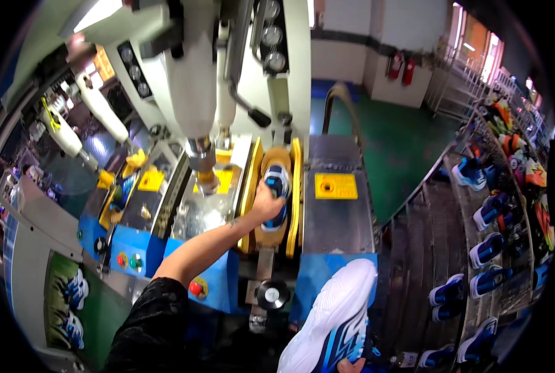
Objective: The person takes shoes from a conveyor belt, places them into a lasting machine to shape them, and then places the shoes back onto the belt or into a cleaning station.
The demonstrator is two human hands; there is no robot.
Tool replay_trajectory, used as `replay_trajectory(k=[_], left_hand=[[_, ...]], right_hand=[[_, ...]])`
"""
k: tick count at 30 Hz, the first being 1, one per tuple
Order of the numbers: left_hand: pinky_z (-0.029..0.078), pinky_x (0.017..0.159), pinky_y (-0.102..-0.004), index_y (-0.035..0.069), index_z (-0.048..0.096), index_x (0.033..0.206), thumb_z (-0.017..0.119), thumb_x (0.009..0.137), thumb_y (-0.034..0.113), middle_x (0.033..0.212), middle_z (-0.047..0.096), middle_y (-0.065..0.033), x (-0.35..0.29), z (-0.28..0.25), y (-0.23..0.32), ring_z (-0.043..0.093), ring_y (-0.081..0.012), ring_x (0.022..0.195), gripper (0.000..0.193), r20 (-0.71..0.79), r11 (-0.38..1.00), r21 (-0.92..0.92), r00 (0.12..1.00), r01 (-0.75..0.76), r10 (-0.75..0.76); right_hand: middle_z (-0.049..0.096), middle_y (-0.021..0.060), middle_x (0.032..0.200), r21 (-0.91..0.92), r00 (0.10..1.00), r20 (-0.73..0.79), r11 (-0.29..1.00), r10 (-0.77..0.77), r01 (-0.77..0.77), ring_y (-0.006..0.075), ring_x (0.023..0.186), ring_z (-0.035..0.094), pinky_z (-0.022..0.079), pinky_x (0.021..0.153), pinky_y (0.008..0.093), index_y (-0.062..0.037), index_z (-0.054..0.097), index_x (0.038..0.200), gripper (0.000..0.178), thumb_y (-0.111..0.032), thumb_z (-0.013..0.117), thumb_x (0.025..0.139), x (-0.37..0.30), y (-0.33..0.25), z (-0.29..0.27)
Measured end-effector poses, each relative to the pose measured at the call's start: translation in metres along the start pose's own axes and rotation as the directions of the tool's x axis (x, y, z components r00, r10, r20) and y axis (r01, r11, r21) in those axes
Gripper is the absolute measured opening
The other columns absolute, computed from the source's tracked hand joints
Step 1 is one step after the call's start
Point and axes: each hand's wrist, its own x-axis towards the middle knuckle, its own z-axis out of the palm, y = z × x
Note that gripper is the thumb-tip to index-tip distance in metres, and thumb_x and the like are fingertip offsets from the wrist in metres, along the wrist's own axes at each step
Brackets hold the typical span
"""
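Observation:
A dark blue and white sneaker [277, 184] sits lengthwise in the machine's cradle, between two yellow side pads [295, 186]. My left hand [269, 203] reaches across from the left and grips this sneaker around its upper, thumb towards the toe side; some fingers are hidden. Low and right of centre, a second sneaker [333, 317] with a white sole and blue striped side is tilted, its sole showing. My right hand [351, 365] holds it from below, and only a small part of the fingers shows at the lower edge.
White press columns [193, 74] hang over the machine, left of the cradle. Blue housings carry a red button [195, 288] and a black knob [272, 294]. To the right, a tiered rack [414, 248] bears several blue sneakers. More shoes [75, 292] stand at lower left.

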Motion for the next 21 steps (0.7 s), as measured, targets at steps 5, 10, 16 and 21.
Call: replay_trajectory(k=[5, 10, 16, 21], left_hand=[[0.052, 0.091, -0.0387, -0.004, 0.042, 0.131, 0.077, 0.075, 0.015, 0.116, 0.062, -0.0196, 0.008, -0.097, 0.056, 0.063, -0.0281, 0.106, 0.068, 0.332, 0.902, -0.329, 0.928, 0.281, -0.168], [0.05, 0.09, -0.0325, 0.0, 0.05, 0.136, 0.076, 0.079, 0.019, 0.116, 0.064, -0.0092, -0.178, -0.204, 0.035, 0.062, -0.0183, 0.103, 0.065, 0.359, 0.696, -0.687, 0.93, 0.206, 0.078], [0.051, 0.098, -0.0431, -0.003, 0.038, 0.143, 0.078, 0.076, 0.019, 0.128, 0.059, -0.017, -0.411, -0.243, -0.072, 0.063, -0.0282, 0.111, 0.081, -0.046, 0.262, -0.965, 0.972, 0.017, -0.231], [0.046, 0.098, -0.039, -0.007, 0.051, 0.134, 0.059, 0.091, 0.019, 0.125, 0.059, -0.0177, -0.54, -0.207, -0.13, 0.059, -0.0255, 0.112, 0.051, -0.117, 0.371, -0.893, 0.666, 0.253, -0.736]], right_hand=[[0.059, 0.0142, 0.127, -0.022, 1.0, 0.008, 1.0, -0.014, 0.014, 0.0257, 0.112, 0.061, 0.048, 0.099, 0.039, 0.0042, 0.043, 0.14, 0.067, -0.021, 0.065, 0.082, -0.007, 0.009, 0.019], [0.059, 0.0143, 0.127, -0.125, 0.993, 0.112, 0.991, -0.035, 0.049, 0.0259, 0.112, 0.062, 0.049, 0.098, 0.0391, 0.0041, 0.044, 0.14, 0.066, -0.022, 0.064, 0.083, 0.038, 0.011, 0.047], [0.071, 0.0115, 0.1, -0.323, 0.686, 0.387, 0.787, 0.616, -0.525, 0.0243, 0.085, 0.07, 0.059, 0.076, 0.0378, -0.0046, 0.065, 0.111, 0.028, -0.023, 0.064, 0.09, 0.201, -0.062, 0.238], [0.063, 0.0281, 0.115, -0.826, 0.927, 0.356, 0.504, 0.121, 0.252, 0.0372, 0.101, 0.066, 0.053, 0.089, 0.0454, 0.0109, 0.046, 0.125, 0.058, -0.021, 0.07, 0.082, 0.309, -0.008, 0.329]])
